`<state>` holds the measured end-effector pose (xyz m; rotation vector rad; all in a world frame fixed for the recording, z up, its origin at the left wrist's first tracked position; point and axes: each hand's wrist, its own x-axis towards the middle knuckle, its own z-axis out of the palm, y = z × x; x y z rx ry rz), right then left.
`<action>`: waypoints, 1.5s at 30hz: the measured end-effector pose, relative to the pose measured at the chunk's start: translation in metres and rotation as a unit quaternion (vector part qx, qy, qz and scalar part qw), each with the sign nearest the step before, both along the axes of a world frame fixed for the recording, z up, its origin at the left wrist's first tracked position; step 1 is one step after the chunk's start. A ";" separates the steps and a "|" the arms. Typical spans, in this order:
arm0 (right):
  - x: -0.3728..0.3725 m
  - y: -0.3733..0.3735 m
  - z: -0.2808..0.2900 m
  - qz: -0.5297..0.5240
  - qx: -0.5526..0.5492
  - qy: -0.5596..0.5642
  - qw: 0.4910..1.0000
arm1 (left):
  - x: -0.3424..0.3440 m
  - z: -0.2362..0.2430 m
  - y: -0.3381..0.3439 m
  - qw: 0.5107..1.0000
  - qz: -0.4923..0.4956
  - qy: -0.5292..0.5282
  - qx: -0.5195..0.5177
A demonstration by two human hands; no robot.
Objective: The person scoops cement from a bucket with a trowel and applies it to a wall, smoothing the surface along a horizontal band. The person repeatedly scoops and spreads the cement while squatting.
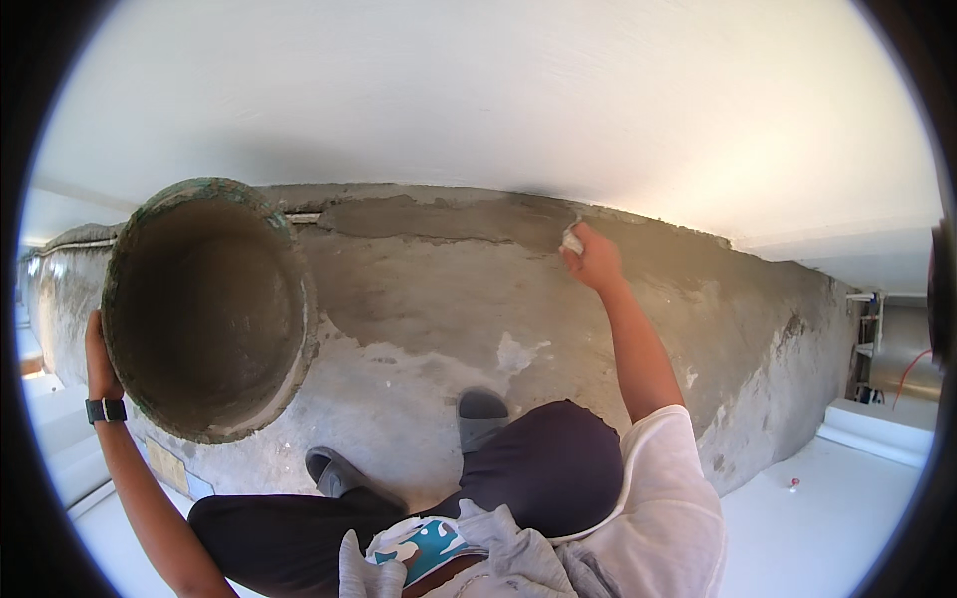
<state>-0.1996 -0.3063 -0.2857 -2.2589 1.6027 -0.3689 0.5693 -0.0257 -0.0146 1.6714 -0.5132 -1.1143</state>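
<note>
Fingers of the left hand [97,357] grip the rim of a round, mortar-crusted bowl [207,309] held up at left. Rough grey plaster wall [429,289], centre. Right hand [592,257], fingers closed on a small pale lump [572,240] pressed against the wet upper band.

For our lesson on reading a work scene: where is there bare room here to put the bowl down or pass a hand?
Free: the white floor right of the grey cement-covered wall. Crowded: between the round, cement-crusted bowl in the left hand and the right hand pressing a small white wad, where the person's dark knees and shoes fill the space.
</note>
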 end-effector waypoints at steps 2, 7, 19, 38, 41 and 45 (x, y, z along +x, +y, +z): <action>0.004 0.001 -0.001 -0.020 -0.008 -0.011 1.000 | -0.002 0.001 0.001 1.000 -0.020 -0.002 0.004; 0.005 0.003 0.004 0.034 -0.005 0.011 0.999 | -0.004 0.003 0.000 1.000 -0.004 -0.002 0.008; 0.032 0.026 0.002 -0.080 -0.002 -0.006 0.997 | -0.016 0.003 -0.003 0.998 0.035 -0.043 0.012; -0.011 0.116 -0.033 -0.525 0.067 -0.033 0.848 | -0.013 -0.016 -0.004 0.997 -0.026 -0.075 -0.024; 0.023 0.108 -0.034 -0.456 0.091 -0.049 0.884 | -0.017 -0.013 -0.005 0.999 -0.004 -0.045 -0.004; 0.112 0.121 -0.018 -0.310 0.093 -0.030 0.946 | -0.027 -0.008 -0.008 0.999 0.005 -0.037 -0.011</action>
